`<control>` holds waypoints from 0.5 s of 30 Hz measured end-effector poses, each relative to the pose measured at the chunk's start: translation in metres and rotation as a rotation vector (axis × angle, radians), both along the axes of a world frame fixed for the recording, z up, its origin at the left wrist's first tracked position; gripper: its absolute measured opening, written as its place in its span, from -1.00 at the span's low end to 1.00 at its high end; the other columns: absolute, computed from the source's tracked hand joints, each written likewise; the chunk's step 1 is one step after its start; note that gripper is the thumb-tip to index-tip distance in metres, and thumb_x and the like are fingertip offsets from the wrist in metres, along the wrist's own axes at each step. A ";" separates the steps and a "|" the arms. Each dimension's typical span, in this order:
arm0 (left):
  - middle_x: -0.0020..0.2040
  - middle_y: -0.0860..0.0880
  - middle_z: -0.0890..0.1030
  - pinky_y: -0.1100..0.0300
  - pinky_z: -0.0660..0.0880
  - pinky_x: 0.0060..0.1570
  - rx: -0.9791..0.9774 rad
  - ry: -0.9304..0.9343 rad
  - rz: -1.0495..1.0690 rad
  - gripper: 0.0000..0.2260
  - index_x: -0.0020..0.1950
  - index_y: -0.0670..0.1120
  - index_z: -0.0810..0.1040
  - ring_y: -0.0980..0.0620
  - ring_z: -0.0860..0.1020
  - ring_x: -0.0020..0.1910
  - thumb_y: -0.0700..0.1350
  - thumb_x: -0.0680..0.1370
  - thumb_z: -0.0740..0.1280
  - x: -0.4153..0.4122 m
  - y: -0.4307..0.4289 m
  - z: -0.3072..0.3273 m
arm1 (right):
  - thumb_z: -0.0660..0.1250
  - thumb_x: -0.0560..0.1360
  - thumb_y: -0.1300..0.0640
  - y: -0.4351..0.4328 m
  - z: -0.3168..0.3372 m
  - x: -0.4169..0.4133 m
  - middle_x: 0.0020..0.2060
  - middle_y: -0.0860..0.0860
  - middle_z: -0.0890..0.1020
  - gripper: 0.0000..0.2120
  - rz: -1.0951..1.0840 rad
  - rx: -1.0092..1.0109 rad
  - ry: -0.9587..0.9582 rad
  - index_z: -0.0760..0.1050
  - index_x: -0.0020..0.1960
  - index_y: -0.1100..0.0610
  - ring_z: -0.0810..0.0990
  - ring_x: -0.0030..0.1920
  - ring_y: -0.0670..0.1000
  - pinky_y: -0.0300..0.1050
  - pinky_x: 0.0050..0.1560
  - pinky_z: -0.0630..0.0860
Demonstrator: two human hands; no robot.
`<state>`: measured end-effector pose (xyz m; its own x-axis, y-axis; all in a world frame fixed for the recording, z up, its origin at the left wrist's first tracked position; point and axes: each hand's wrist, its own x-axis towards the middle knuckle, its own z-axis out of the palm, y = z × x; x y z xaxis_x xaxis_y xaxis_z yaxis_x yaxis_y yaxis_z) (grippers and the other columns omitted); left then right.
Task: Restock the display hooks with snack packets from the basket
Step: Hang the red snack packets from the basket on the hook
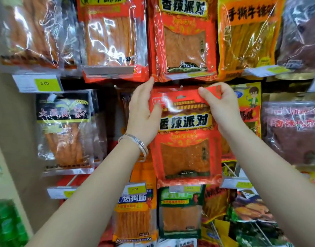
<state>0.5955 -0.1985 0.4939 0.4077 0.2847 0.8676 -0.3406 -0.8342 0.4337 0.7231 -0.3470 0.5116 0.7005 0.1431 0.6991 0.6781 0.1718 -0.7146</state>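
Your left hand [144, 111] grips the red packet [185, 148] at its upper left edge, thumb on the front; your right hand [222, 107] pinches the top right corner — packet upright against the display, just below a matching packet [183, 41] (bangles [135, 141] on your left wrist).

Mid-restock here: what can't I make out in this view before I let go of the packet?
- Basket: outside the head view, so the stock left is unknown.
- Hook: mostly covered by the red packet; whether its hole is threaded on is unclear.
- Left hand grip: the packet hides any fingers behind it.
- Price tag under the packet: too blurred to read.
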 end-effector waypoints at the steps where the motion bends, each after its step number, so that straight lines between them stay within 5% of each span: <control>1: 0.30 0.09 0.26 0.12 0.13 0.42 0.048 0.017 0.004 -0.49 0.51 -0.03 0.15 0.14 0.21 0.36 -0.19 0.56 0.16 0.001 -0.004 0.002 | 0.41 0.44 -0.01 0.001 0.005 0.001 -0.26 -0.08 0.57 -0.83 -0.015 0.011 0.001 0.44 -0.25 -0.06 0.58 -0.17 -0.04 -0.01 -0.05 0.52; 5: 0.23 0.14 0.20 0.20 0.09 0.31 0.120 0.103 -0.001 -0.46 0.53 0.05 0.07 0.14 0.17 0.28 -0.10 0.57 0.13 0.011 -0.013 0.006 | 0.39 0.44 -0.02 0.009 0.018 0.007 -0.14 0.12 0.61 -0.82 -0.046 0.020 -0.001 0.43 -0.23 0.03 0.60 -0.06 0.11 0.10 0.05 0.52; 8: 0.24 0.17 0.19 0.32 0.06 0.26 0.117 0.108 -0.019 -0.45 0.53 0.08 0.05 0.17 0.15 0.26 -0.05 0.55 0.13 0.014 -0.011 0.005 | 0.36 0.45 -0.04 0.015 0.020 0.016 -0.01 0.14 0.63 -0.73 -0.082 -0.023 0.017 0.50 -0.03 0.15 0.59 0.03 0.14 0.19 0.11 0.51; 13: 0.37 0.09 0.26 0.22 0.14 0.34 0.122 0.091 -0.068 -0.41 0.53 0.11 0.01 0.14 0.20 0.36 -0.03 0.54 0.16 0.016 -0.005 -0.003 | 0.36 0.47 -0.07 0.020 0.010 0.031 -0.13 0.01 0.57 -0.79 -0.126 -0.061 0.010 0.42 -0.15 0.05 0.55 -0.03 0.06 0.03 0.03 0.48; 15: 0.43 0.01 0.26 0.03 0.16 0.42 0.150 0.115 -0.043 -0.39 0.53 0.10 0.00 0.06 0.18 0.43 -0.04 0.53 0.19 0.018 -0.002 -0.015 | 0.37 0.47 -0.07 0.021 -0.002 0.034 -0.10 -0.01 0.51 -0.71 -0.173 -0.069 -0.028 0.42 0.02 0.11 0.49 -0.07 -0.01 -0.06 -0.01 0.42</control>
